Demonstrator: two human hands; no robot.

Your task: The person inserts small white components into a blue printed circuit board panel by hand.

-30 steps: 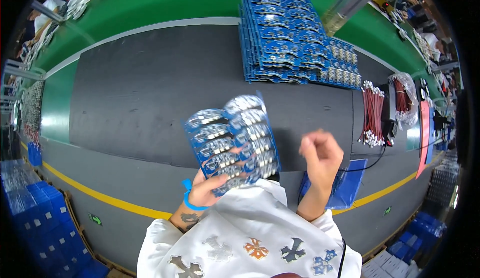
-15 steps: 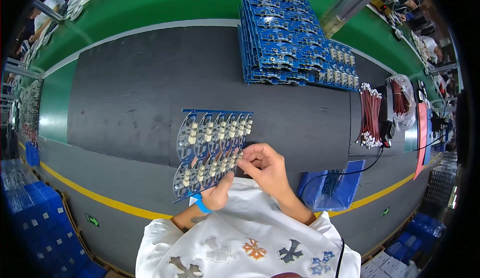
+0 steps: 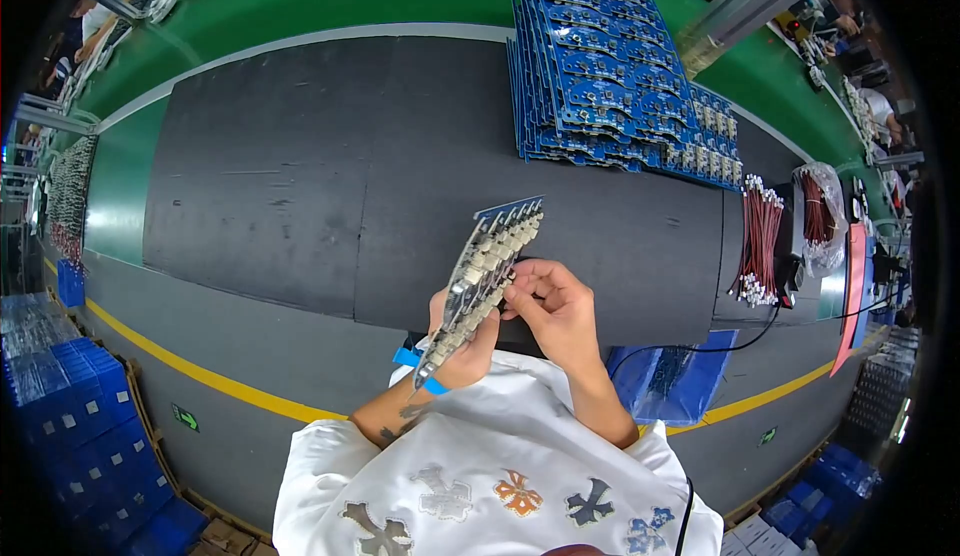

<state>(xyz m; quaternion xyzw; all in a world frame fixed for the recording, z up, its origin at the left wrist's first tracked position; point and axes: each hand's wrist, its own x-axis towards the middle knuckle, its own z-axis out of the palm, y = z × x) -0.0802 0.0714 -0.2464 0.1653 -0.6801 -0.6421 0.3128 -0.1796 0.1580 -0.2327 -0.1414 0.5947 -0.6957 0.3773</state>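
Note:
A circuit board panel (image 3: 490,256) with rows of cream connectors stands steeply tilted above the front of the black mat, its components turned toward the right. My left hand (image 3: 472,354), with a blue band at the wrist, grips its lower part from behind and below; the thumb lies on the near side. At the panel's right edge, my right hand (image 3: 556,314) has thumb and forefinger closed against the board beside the connectors. Anything small between those fingertips is hidden. Farther back stands a tall stack of blue circuit board panels (image 3: 600,66).
The black mat (image 3: 270,176) covers the green bench. Bundles of dark red wires (image 3: 762,236) with white plugs lie at the right, beside a plastic bag of wires (image 3: 820,206). A blue bin (image 3: 665,381) sits below the bench edge. A metal post (image 3: 750,21) rises behind the stack.
The panel has swung from nearly facing me to a steep, almost edge-on tilt and shifted right. My left hand has turned with it; my right hand stays at its edge. The view has shifted slightly.

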